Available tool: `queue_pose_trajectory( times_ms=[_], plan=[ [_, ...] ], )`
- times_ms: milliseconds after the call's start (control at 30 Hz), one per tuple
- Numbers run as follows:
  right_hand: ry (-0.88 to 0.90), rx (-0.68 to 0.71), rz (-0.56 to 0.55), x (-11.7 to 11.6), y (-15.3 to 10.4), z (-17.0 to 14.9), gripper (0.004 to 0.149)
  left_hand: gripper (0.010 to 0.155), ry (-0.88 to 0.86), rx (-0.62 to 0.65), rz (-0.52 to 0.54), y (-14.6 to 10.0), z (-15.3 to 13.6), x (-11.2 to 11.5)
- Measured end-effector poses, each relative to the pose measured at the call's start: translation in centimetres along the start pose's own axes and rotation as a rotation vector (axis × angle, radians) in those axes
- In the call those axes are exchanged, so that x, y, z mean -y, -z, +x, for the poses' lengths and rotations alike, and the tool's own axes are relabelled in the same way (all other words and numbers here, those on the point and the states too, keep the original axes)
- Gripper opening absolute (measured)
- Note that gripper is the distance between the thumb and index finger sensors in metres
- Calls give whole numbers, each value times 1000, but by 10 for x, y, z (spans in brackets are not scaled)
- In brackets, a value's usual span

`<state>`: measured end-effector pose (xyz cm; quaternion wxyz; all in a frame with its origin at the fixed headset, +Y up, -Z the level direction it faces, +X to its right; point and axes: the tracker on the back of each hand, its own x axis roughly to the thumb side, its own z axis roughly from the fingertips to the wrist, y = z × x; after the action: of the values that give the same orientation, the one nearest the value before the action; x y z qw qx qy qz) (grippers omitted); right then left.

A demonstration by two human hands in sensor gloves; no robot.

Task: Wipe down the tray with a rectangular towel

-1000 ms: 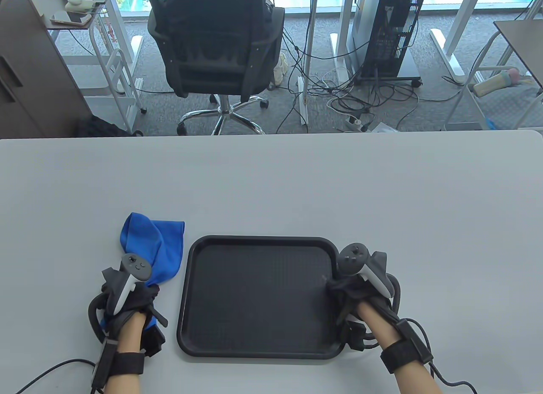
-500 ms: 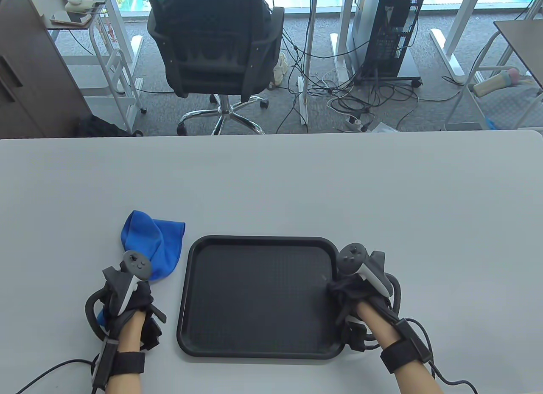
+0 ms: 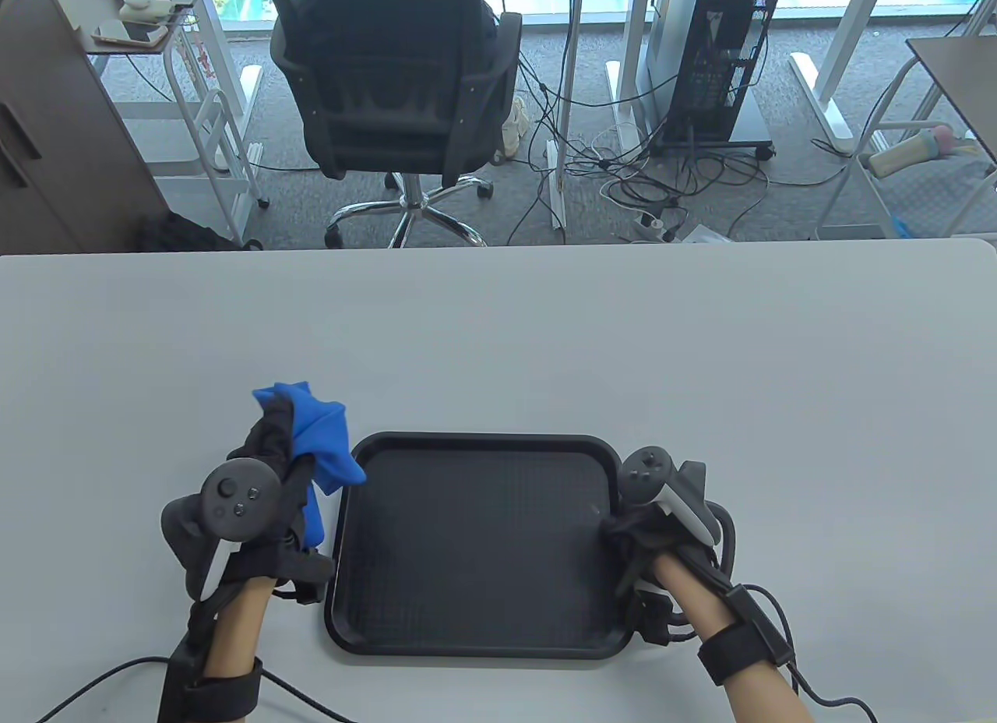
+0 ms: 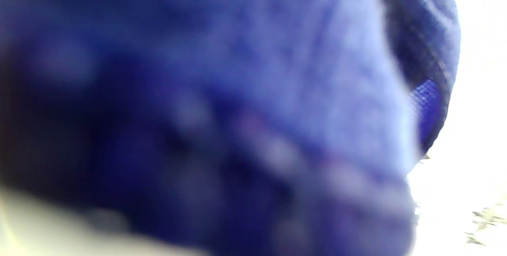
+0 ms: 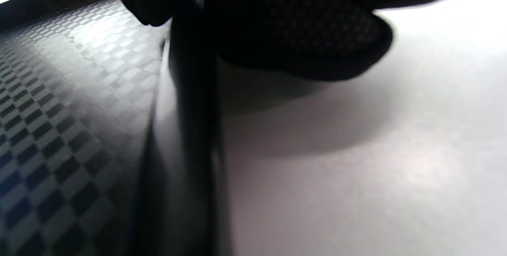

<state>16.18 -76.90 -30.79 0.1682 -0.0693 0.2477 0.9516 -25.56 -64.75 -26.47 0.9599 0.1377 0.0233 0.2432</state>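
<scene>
A black textured tray (image 3: 475, 544) lies on the white table near the front edge. My left hand (image 3: 273, 458) grips a bunched blue towel (image 3: 323, 442) and holds it lifted just left of the tray's far left corner; a tip of the cloth hangs over the tray's rim. The towel (image 4: 277, 89) fills the left wrist view as a blur. My right hand (image 3: 639, 532) holds the tray's right rim, and its fingers (image 5: 301, 30) straddle the rim (image 5: 190, 129) in the right wrist view.
The white table (image 3: 545, 341) stretches far beyond the tray. Its back edge (image 3: 498, 248) has an office chair (image 3: 397, 92) and a computer tower (image 3: 716, 53) on the floor behind it. Glove cables trail off the front edge.
My left hand gathered the towel off the table, lifted it and moved up and right toward the tray's left corner. The right hand and the tray have stayed still.
</scene>
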Motion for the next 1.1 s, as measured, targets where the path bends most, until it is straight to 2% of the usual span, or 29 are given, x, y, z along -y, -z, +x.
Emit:
queue_pose_trajectory(
  times_ms=[133,233,367,467,567,800,900,1100],
  plan=[
    [-4,1,-8,0,0,1,56,61,-2,170,-146,0,54,16],
    [1,2,-11,0,0,1,56,61,56,295,-215,5,101,39],
    [13,6,-9,0,0,0,56,60,148,372,-269,16,147,74],
    [18,6,-6,0,0,0,55,60,255,392,-280,25,168,104],
    [20,7,-3,0,1,0,55,59,406,419,-318,31,180,138],
    [13,7,-4,0,1,0,54,58,608,516,-615,27,192,215],
    [15,6,-2,0,1,0,54,58,650,536,-660,24,191,229],
    [28,4,1,0,1,0,53,57,668,508,-710,22,183,227]
  ],
)
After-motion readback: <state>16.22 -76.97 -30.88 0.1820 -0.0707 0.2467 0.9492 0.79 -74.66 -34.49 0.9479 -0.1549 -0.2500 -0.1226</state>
